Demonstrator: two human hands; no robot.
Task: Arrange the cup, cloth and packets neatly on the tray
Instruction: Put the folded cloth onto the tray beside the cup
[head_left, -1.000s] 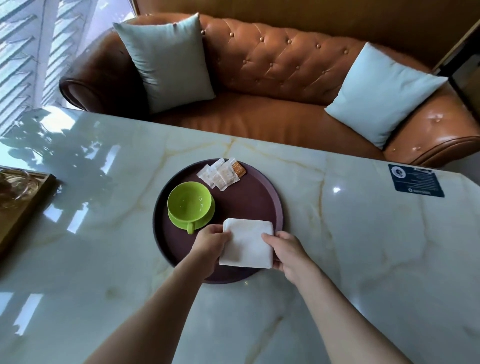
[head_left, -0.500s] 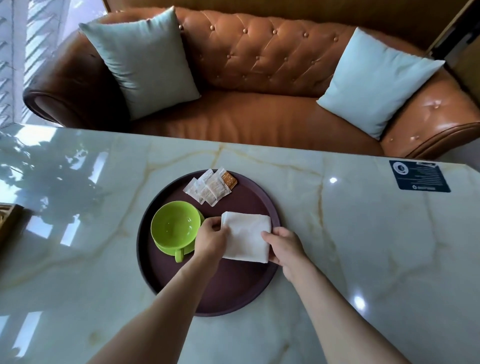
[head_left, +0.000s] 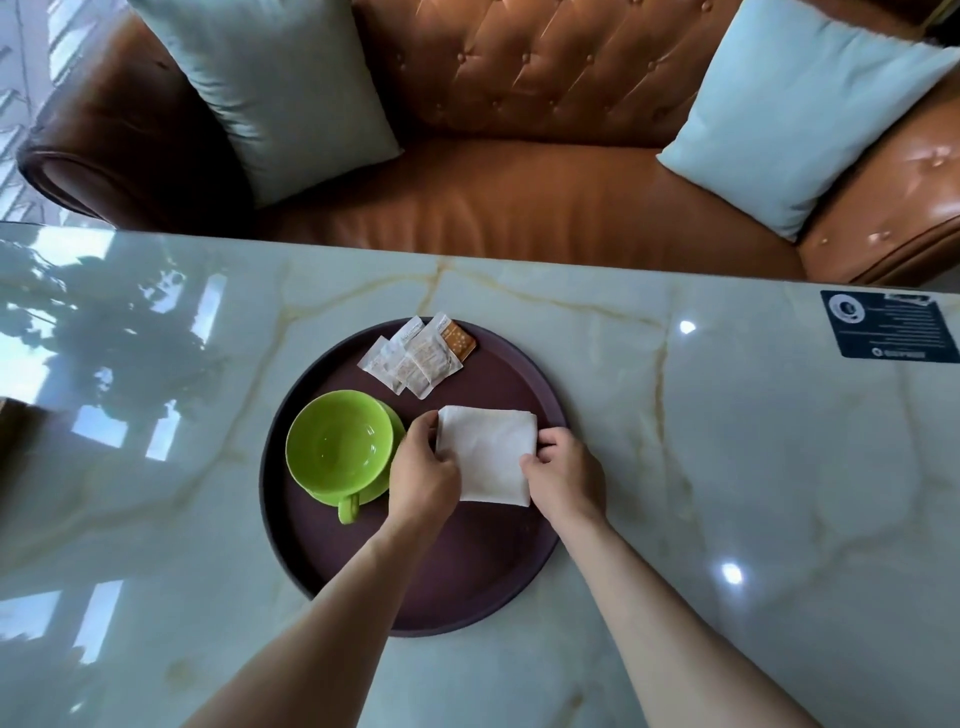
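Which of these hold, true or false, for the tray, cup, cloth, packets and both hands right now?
1. The green cup sits on the tray. True.
2. The white cloth lies on the table off the tray. False: it is over the tray, right of the cup.
3. Both the left hand and right hand grip the cloth. True.
4. The packets are inside the cup. False: they lie at the tray's far edge; the cup looks empty.
5. The cup's handle points toward the sofa. False: it points toward the person.
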